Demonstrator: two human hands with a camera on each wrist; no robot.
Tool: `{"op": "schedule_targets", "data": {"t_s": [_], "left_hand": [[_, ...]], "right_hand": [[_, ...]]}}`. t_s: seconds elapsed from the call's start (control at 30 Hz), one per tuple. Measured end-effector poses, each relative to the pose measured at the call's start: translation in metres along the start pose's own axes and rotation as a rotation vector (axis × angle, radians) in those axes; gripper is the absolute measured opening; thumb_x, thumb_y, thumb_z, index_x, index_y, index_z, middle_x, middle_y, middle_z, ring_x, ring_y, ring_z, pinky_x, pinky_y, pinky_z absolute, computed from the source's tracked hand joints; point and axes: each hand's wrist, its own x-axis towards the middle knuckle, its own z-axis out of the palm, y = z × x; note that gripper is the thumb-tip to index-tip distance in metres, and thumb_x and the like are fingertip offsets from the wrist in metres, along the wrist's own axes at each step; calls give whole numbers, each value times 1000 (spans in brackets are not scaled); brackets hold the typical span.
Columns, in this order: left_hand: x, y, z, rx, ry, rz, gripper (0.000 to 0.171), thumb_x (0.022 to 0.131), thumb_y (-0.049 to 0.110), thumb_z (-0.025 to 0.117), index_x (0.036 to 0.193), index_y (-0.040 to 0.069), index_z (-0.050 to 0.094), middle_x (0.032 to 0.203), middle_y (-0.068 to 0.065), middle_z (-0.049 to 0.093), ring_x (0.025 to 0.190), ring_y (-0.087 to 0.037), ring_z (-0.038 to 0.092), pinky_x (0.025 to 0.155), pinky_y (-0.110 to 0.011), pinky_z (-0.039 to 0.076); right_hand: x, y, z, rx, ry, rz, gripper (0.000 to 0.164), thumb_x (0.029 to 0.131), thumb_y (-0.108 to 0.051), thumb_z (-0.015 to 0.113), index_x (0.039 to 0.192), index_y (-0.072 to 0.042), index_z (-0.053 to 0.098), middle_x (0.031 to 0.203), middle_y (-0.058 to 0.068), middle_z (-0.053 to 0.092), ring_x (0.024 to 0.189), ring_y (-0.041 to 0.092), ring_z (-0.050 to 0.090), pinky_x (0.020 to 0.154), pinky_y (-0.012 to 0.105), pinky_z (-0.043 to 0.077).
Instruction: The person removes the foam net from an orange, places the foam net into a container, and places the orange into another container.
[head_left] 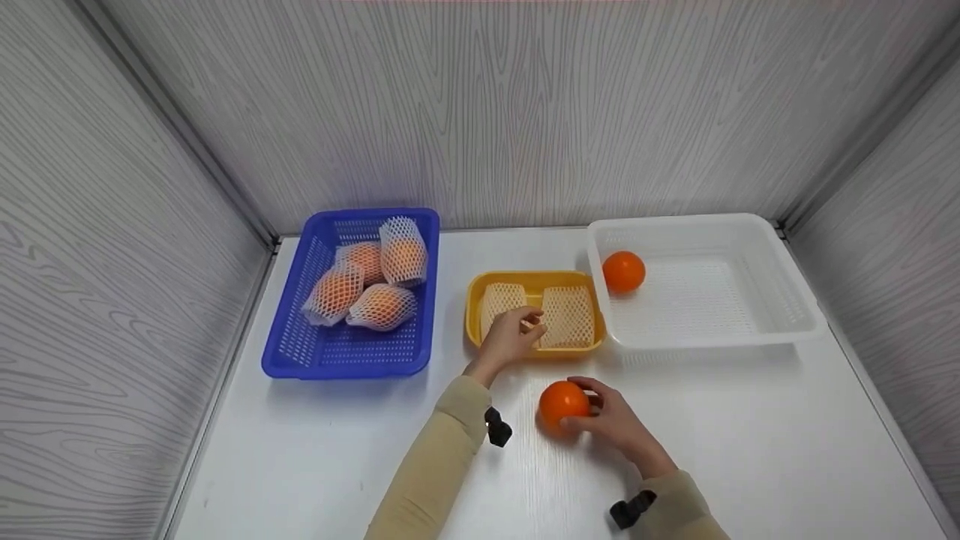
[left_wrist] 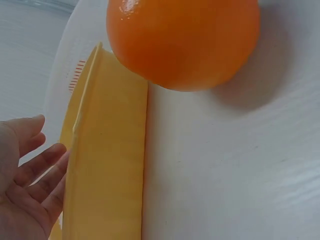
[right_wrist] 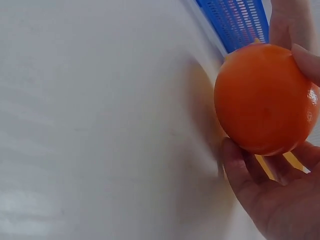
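My right hand (head_left: 619, 424) grips an orange (head_left: 564, 406) close over the white table, in front of the yellow basket. In the right wrist view the thumb lies on one side of the orange (right_wrist: 265, 100) and the fingers curl under the other. My left hand (head_left: 510, 341) reaches over the near rim of the yellow basket (head_left: 474, 311), its fingers loosely bent. Two white foam net sleeves lie flat inside: the right sleeve (head_left: 568, 316) shows well, while my hand partly covers the left sleeve (head_left: 501, 296). In the left wrist view the basket wall (left_wrist: 107, 145) hides some fingertips.
At the left stands a blue basket (head_left: 349, 367) with several oranges in foam nets (head_left: 382, 307). A white basket (head_left: 720, 341) stands at the right, touching or overlapping the yellow one in view, with a bare orange (head_left: 623, 271) in its left corner. Grey wood-grain walls enclose the table.
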Motion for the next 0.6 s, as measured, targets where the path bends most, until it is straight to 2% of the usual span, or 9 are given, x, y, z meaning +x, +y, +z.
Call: {"op": "schedule_targets", "data": {"t_s": [0.17, 0.4, 0.6], "left_hand": [[-7, 2, -4, -4, 44, 26, 31, 95, 16, 66, 123, 3, 65, 105, -6, 66, 87, -16, 63, 72, -26, 54], [-17, 8, -4, -14, 68, 61, 31, 93, 15, 68, 122, 5, 66, 104, -6, 65, 85, -14, 63, 70, -24, 54], [-25, 17, -1, -41, 59, 120, 30, 93, 15, 68, 121, 3, 65, 105, -10, 65, 86, -15, 64, 74, -25, 54]], "right_hand": [[-1, -6, -8, 22, 13, -30, 69, 79, -13, 80, 140, -1, 49, 138, 15, 49, 109, 32, 53, 92, 42, 43], [4, 3, -27, 13, 46, -63, 72, 78, -16, 83, 141, -7, 50, 138, 12, 48, 114, 32, 52, 91, 42, 46], [-6, -21, -46, 29, 57, -83, 74, 80, -16, 82, 144, -7, 46, 139, 13, 47, 118, 32, 50, 92, 40, 47]]}}
